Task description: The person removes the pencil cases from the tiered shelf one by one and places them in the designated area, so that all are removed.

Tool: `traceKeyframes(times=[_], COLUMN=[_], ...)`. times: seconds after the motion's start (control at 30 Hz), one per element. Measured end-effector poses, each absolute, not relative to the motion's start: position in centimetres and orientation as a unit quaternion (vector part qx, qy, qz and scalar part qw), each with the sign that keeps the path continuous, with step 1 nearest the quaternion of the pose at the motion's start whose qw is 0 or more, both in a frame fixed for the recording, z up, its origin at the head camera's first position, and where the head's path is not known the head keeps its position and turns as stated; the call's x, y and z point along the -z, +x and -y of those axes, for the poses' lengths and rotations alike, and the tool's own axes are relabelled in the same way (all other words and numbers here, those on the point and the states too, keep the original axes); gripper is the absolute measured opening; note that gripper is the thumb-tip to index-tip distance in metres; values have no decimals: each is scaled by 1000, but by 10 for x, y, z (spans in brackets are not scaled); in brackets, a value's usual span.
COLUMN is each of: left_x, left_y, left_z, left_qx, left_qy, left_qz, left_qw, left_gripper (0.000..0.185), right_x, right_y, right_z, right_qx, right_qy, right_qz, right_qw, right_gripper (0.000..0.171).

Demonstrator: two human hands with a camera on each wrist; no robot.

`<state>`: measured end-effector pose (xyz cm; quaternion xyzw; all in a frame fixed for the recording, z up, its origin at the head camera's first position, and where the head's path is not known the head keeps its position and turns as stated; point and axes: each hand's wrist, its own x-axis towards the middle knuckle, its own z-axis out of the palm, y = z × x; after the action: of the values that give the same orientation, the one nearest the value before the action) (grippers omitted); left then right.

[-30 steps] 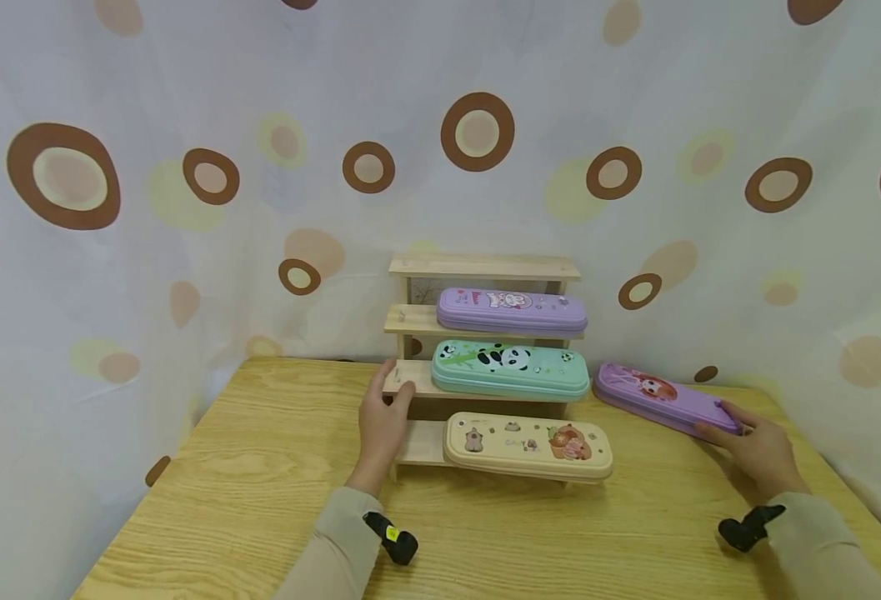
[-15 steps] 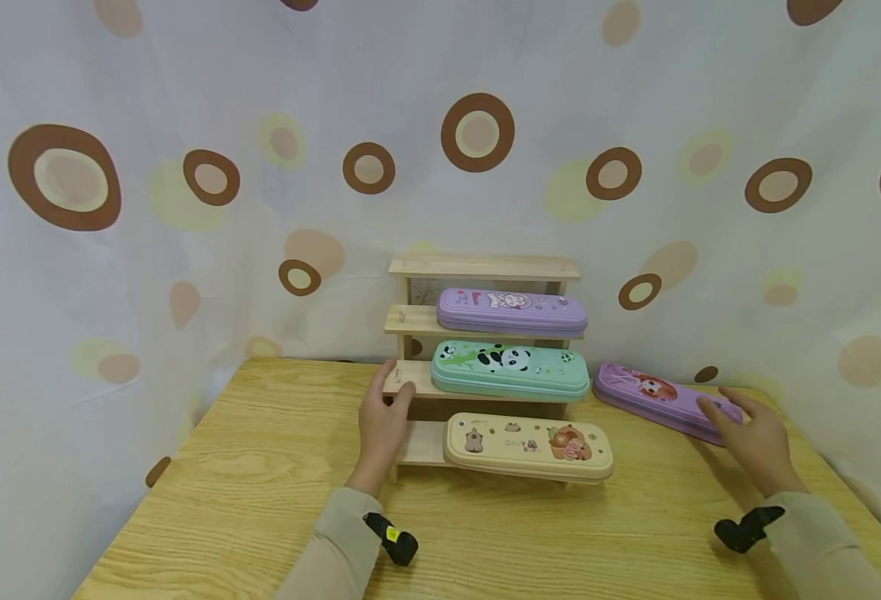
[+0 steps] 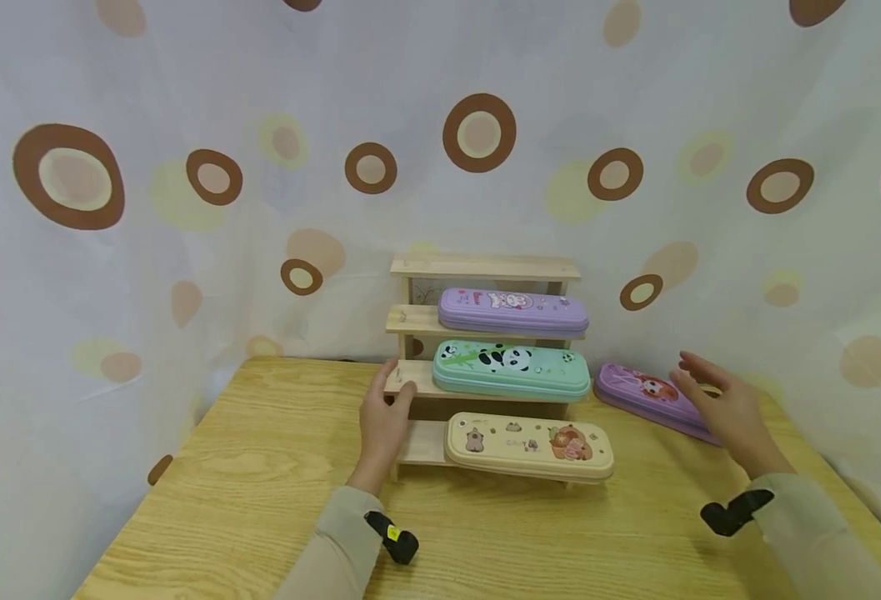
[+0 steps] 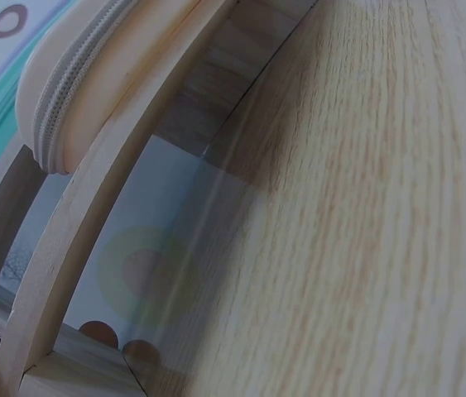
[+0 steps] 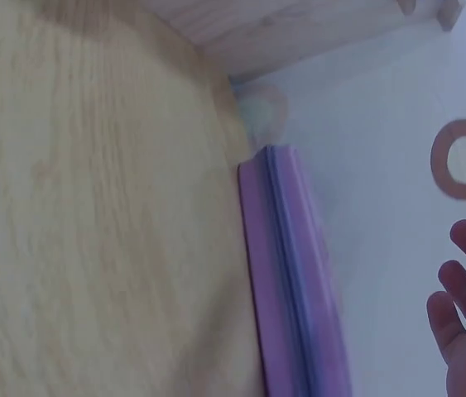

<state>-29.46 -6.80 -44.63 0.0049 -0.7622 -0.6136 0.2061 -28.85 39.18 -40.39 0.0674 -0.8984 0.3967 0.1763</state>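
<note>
Both hands are in the lower half of the head view. Left hand (image 3: 382, 425) grips the left end of the wooden rack (image 3: 485, 267) at centre frame, thumb and fingers curled round the edge of its second step from the bottom. Right hand (image 3: 723, 407) hovers at the right, fingers spread and straight, holding nothing, just above the near end of a purple case (image 3: 638, 391) that lies flat on the table (image 3: 260, 500) to the right of the rack; in the right wrist view that case (image 5: 286, 273) runs down the middle of the frame and the fingers (image 5: 464, 318) sit apart from it at lower right. On the rack, a lilac case (image 3: 513, 311) lies on an upper step, a teal panda case (image 3: 511, 371) below it, and a cream case (image 3: 528, 446) on the lowest step, overhanging to the right. Behind stands a curtain (image 3: 185, 125) with brown rings.
</note>
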Motion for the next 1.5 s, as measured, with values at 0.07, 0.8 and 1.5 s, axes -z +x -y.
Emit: traceKeyframes(times=[0.07, 0.8, 1.5], left_x=[446, 445, 445], left_y=[-294, -294, -294], left_z=[68, 68, 68], left_qx=[615, 618, 613], left_qy=[5, 2, 10], left_qz=[761, 759, 764], left_qw=[206, 205, 203], left_gripper=[47, 48, 46], right_x=[397, 355, 325], right_y=[-290, -314, -338], right_z=[-384, -326, -279], right_qx=[-390, -403, -335], right_qy=[79, 181, 232], right_qz=[900, 887, 906], right_qw=[178, 135, 114], right_gripper=[53, 58, 74])
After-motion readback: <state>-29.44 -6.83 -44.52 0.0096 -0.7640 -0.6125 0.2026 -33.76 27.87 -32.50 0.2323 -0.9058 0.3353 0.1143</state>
